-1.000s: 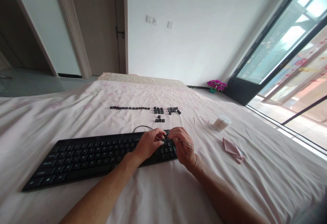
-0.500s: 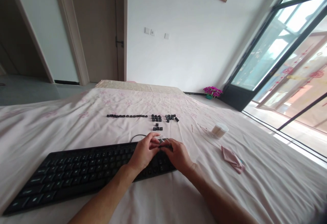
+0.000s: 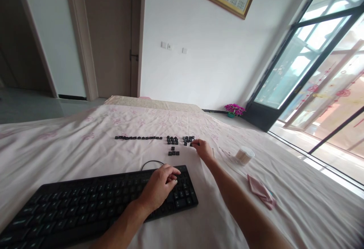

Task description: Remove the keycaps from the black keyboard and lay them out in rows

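My left hand [image 3: 160, 185] rests over the right part of a black keyboard [image 3: 93, 196], its fingers loosely bent and the thumb a little apart. I see nothing held in it. My right hand [image 3: 203, 149] reaches farther out over the sheet, with thumb and fingertips pinched on a black keycap [image 3: 191, 144]. That keycap lies at the right end of a small group of loose keycaps [image 3: 186, 139]. Left of it are another keycap block [image 3: 172, 141], a small arrow-shaped set [image 3: 173, 153] and a long row of keycaps [image 3: 139, 138].
A round clear tub of cotton swabs [image 3: 244, 155] lies right of my right forearm, with a few loose swabs [image 3: 225, 151] beside it. Nearer me is a crumpled pink cloth [image 3: 261, 192]. A black cable [image 3: 150, 162] loops behind the keyboard. The pale bedsheet [image 3: 222, 211] is wrinkled.
My hands were together over the keyboard's upper right. The right has moved away to the loose keycaps, while the left stays over the keyboard. The view has tipped up slightly.
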A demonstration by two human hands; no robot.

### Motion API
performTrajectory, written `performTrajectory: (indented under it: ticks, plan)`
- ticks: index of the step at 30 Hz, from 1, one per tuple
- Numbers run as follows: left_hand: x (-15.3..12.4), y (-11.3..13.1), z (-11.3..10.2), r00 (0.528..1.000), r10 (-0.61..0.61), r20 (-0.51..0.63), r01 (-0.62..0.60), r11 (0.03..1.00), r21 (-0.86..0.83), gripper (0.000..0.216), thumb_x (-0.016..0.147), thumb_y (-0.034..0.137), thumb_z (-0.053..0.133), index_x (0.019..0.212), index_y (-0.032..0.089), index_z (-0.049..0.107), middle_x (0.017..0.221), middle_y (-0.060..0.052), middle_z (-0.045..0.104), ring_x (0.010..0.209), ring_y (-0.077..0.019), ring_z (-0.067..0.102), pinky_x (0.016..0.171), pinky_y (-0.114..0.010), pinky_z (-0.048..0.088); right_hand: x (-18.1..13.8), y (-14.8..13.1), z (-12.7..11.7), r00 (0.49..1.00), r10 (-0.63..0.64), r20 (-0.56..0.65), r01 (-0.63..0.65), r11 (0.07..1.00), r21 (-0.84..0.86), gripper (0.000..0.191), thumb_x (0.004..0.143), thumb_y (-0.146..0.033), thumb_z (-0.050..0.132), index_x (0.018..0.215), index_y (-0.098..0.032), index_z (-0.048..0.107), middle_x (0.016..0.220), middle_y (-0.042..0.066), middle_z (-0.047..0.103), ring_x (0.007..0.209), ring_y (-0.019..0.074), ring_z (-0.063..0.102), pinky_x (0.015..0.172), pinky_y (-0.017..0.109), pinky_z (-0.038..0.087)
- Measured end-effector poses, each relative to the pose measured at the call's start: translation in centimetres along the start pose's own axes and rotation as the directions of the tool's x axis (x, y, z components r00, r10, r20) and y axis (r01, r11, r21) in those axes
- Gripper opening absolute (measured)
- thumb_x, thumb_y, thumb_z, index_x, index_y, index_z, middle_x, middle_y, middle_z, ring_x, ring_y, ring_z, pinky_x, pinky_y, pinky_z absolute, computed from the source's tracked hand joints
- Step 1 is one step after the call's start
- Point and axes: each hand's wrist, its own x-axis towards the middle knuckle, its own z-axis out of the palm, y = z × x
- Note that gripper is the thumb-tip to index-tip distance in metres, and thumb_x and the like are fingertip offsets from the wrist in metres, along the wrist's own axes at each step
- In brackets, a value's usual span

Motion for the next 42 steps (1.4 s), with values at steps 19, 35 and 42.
performTrajectory:
  ticks: [19, 35, 42]
  plan:
    - [0.0, -0.1, -0.1, 1.000, 0.025, 0.000, -0.025, 1.000, 0.008, 0.026, 0.075, 0.007, 0.052, 0.092, 0.021, 0.066, 0.092, -0.002, 0.063, 0.081, -0.0139, 0.061, 0.078, -0.024, 0.049, 0.8, -0.8, 0.9, 0.999, 0.007, -0.036, -0.007, 1.000, 0.005, 0.024, 0.078, -0.036, 0.059, 0.092, -0.021, 0.071, 0.089, 0.006, 0.071, 0.086, 0.0217, 0.062, 0.071, 0.027, 0.041]
    - [-0.4, 0.0, 0.1, 0.999, 0.033, 0.021, -0.035, 0.997, 0.076, 0.023, 0.076, 0.010, 0.055, 0.093, 0.021, 0.065, 0.094, -0.002, 0.061, 0.081, -0.0146, 0.060, 0.077, -0.027, 0.048, -10.5, -6.3, -4.8, 0.957, -0.219, 0.188, 0.096, 0.855, 0.509, 0.034, 0.083, -0.046, 0.052, 0.066, -0.017, 0.053, 0.054, 0.000, 0.056, 0.047, 0.0087, 0.046, 0.044, 0.019, 0.036]
    - [-0.4, 0.5, 0.0, 0.996, 0.042, 0.081, -0.055, 0.984, 0.172, 0.026, 0.073, 0.011, 0.058, 0.095, 0.022, 0.064, 0.097, -0.003, 0.061, 0.089, -0.0169, 0.059, 0.082, -0.027, 0.046, -14.0, -6.4, -6.0, 0.888, -0.234, 0.395, -0.022, 0.837, 0.547, 0.028, 0.083, -0.044, 0.055, 0.087, -0.016, 0.057, 0.075, 0.002, 0.059, 0.063, 0.0119, 0.059, 0.053, 0.022, 0.050]
